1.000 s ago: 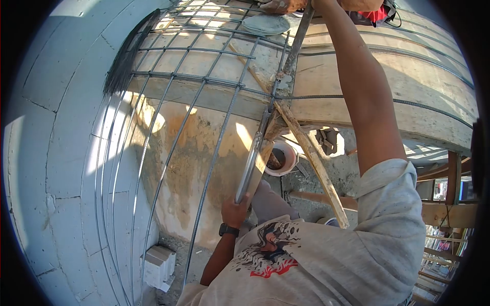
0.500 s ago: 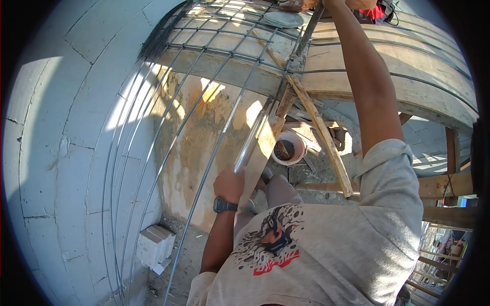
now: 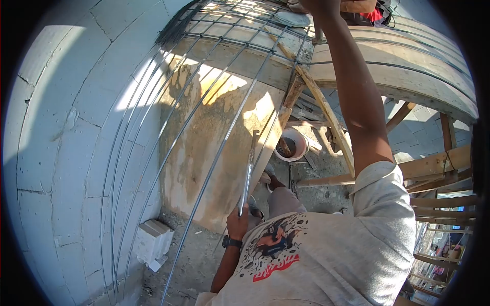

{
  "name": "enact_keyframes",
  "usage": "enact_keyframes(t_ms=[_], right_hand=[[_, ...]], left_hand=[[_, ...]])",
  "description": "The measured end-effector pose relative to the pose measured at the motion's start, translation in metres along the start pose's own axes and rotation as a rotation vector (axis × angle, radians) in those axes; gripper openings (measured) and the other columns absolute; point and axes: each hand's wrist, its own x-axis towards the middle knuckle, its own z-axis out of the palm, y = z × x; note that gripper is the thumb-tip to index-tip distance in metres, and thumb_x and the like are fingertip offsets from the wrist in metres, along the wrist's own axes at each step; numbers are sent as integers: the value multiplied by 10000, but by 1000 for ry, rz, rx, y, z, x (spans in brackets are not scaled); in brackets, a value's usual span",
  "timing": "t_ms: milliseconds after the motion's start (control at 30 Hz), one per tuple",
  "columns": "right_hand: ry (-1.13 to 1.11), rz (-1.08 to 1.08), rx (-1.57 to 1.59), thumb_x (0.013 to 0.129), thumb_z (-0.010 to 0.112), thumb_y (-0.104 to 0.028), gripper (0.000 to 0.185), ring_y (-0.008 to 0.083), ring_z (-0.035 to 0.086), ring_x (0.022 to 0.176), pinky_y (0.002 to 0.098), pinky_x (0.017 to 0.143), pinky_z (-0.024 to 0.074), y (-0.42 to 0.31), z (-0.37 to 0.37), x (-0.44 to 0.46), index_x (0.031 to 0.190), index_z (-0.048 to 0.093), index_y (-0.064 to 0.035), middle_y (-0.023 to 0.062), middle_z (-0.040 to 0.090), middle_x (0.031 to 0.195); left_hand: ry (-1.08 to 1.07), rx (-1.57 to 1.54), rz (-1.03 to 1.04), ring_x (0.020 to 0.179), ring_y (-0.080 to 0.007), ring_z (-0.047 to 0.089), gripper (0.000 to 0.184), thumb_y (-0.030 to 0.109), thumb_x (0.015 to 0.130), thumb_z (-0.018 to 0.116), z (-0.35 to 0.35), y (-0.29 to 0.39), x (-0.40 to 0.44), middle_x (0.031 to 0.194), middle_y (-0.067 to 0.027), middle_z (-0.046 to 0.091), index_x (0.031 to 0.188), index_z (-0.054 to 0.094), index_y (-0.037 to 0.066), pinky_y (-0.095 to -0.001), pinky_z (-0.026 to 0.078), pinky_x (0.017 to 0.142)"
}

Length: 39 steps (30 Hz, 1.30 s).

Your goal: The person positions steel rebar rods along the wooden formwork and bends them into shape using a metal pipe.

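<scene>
My left hand (image 3: 237,223), wearing a black watch, is closed around the lower end of a shiny metal bar tool (image 3: 249,171). The tool's hooked dark tip stands in front of a stained wooden panel (image 3: 199,137), to the right of a long steel rod (image 3: 223,140). Up at the top edge, my right hand (image 3: 322,7) is raised with its fingers curled, partly cut off by the frame. A short grey piece (image 3: 317,33) shows just below it; what the hand grips cannot be made out. The rebar grid (image 3: 247,45) lies over the boards to its left.
A block wall (image 3: 66,137) rises on the left, with white blocks (image 3: 152,240) at its foot. A bucket (image 3: 300,145) stands on the floor below a slanting wood strip (image 3: 326,109). Timber beams (image 3: 434,163) are at right; a red and black bag (image 3: 376,14) lies at the top.
The metal bar tool has come away from the rod crossing and now points more upright. My right hand has shifted slightly left. The long dark bar below it no longer shows; the view has shifted.
</scene>
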Motion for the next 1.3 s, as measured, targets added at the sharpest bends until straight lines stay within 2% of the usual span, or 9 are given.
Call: enact_keyframes(t_ms=[100,233,333,400,533,800,933,1100,1300], right_hand=[[209,-18,260,1032,654,-383,378,27,403,553,246,495,329,-69,-26,-10,808,603,-82,-73,456,621],[149,532,66,965,740,-414,413,46,422,489,240,454,266,-166,-61,-85,803,595,-62,-54,483,588],[-225,957,-119,952,743,-448,452,96,468,695,282,645,430,-182,-59,-188,916,684,-1,-16,550,720],[-267,1113,-23,911,781,-484,486,93,494,671,288,618,422,-178,-53,-284,990,701,-12,-20,552,692],[-500,1422,-112,778,874,-520,612,108,594,674,305,606,459,-208,-58,-438,1026,731,21,8,625,685],[-69,1706,56,818,770,-231,253,126,632,579,321,558,497,-291,-116,-624,760,689,1,46,672,645],[-90,1872,-140,829,735,-130,159,133,653,591,322,559,511,-331,-154,-735,754,683,1,48,682,669],[-160,2056,-259,797,755,-179,198,152,667,598,342,573,523,-385,-182,-836,716,682,-15,61,682,652],[-449,2169,-328,782,780,-239,218,144,661,586,362,552,521,-422,-183,-898,728,711,-40,45,688,650]], left_hand=[[-38,-251,54,555,-145,480,508,436,1066,533,9,-11,-8,606,-56,502,774,589,24,-342,388,523],[-89,-477,61,585,-41,463,470,405,1109,450,26,-16,-9,626,30,468,836,595,52,-260,355,508],[-49,-509,31,560,-132,532,341,292,1080,506,35,-2,-14,645,-26,518,876,601,36,-315,400,510],[63,-306,293,564,-165,542,436,353,1088,423,43,5,-21,624,-54,538,852,589,26,-365,408,531],[17,-106,345,662,-359,616,164,152,938,544,59,21,-52,720,-161,593,914,575,-7,-469,471,602],[-230,15,422,1117,-428,583,332,251,967,623,132,-134,-55,1183,-263,609,1187,617,3,-508,459,970],[392,459,160,1202,-456,550,549,178,931,683,149,-256,45,1332,-255,534,1422,486,33,-517,475,1003],[22,495,262,1013,-436,599,341,164,904,708,163,-345,134,1090,-233,595,1180,601,-7,-510,509,858],[246,151,126,806,-380,590,299,206,854,783,187,-371,168,870,-170,572,934,575,7,-471,476,739]])
